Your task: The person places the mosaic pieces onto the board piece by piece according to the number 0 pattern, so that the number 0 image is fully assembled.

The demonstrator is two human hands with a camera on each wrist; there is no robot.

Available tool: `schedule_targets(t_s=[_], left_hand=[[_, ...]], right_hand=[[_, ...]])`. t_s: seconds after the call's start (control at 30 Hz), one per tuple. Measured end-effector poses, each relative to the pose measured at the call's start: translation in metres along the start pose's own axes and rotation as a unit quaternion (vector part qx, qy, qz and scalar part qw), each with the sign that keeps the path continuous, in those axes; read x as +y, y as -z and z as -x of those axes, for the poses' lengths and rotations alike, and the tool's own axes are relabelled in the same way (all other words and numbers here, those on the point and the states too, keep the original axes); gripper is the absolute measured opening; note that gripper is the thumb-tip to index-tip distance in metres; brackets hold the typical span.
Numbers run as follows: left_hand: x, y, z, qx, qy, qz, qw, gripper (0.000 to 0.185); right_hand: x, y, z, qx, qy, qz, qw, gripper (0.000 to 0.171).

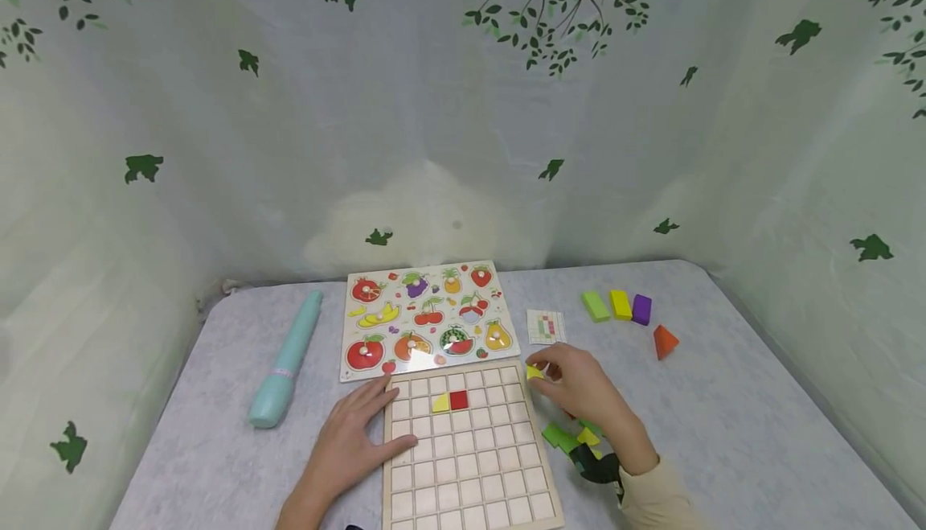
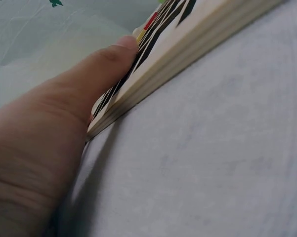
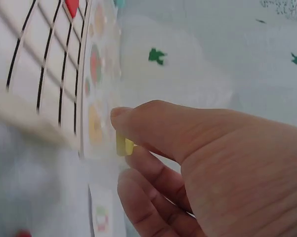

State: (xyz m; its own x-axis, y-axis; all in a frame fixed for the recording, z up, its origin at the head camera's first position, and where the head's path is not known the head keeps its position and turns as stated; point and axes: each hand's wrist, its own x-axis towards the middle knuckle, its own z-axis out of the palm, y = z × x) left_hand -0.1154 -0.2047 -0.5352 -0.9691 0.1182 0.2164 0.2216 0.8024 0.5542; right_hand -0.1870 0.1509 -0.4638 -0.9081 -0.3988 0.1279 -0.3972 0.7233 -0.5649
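Observation:
A wooden grid board (image 1: 470, 474) lies in front of me. On it a yellow piece with a curved edge (image 1: 440, 404) sits beside a red square tile (image 1: 459, 400). My left hand (image 1: 350, 429) rests on the board's left edge, its fingers extended and its thumb over the grid; the left wrist view shows the thumb (image 2: 101, 69) on the top surface. Just off the board's upper right corner, my right hand (image 1: 586, 385) pinches a small yellow piece (image 3: 122, 144) between thumb and fingers. Loose green and yellow pieces (image 1: 560, 437) lie below that hand, partly hidden.
Behind the board lies a fruit puzzle (image 1: 395, 297). A small pattern card (image 1: 546, 326) is to its right. Farther right are green (image 1: 596, 306), yellow (image 1: 620, 305) and purple (image 1: 641, 310) blocks and an orange triangular block (image 1: 665, 342). A teal umbrella-like object (image 1: 289, 361) lies left.

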Motion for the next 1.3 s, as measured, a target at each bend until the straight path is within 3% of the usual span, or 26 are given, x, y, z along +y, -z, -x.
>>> schedule_targets(t_s=[0.2,0.53,0.7,1.1,1.3], left_hand=[[0.001,-0.003,0.001,0.015,-0.018,-0.009,0.9997,0.078],[-0.005,-0.006,0.001,0.032,-0.040,-0.023,0.9984,0.070],[-0.004,-0.005,0.000,0.020,-0.025,-0.021,0.9993,0.071],[-0.003,-0.004,0.000,0.011,-0.009,-0.022,0.9996,0.071],[-0.002,-0.004,-0.002,0.015,-0.013,-0.015,0.9997,0.069]], right_hand=[[-0.015,-0.026,-0.004,-0.009,0.007,-0.059,0.998,0.022],[-0.026,-0.060,-0.010,-0.031,0.026,-0.070,0.997,0.022],[-0.027,-0.072,-0.012,-0.040,0.026,-0.061,0.997,0.022],[-0.034,-0.077,-0.010,-0.042,0.022,-0.055,0.997,0.029],[-0.036,-0.060,-0.007,-0.041,0.004,-0.036,0.999,0.036]])
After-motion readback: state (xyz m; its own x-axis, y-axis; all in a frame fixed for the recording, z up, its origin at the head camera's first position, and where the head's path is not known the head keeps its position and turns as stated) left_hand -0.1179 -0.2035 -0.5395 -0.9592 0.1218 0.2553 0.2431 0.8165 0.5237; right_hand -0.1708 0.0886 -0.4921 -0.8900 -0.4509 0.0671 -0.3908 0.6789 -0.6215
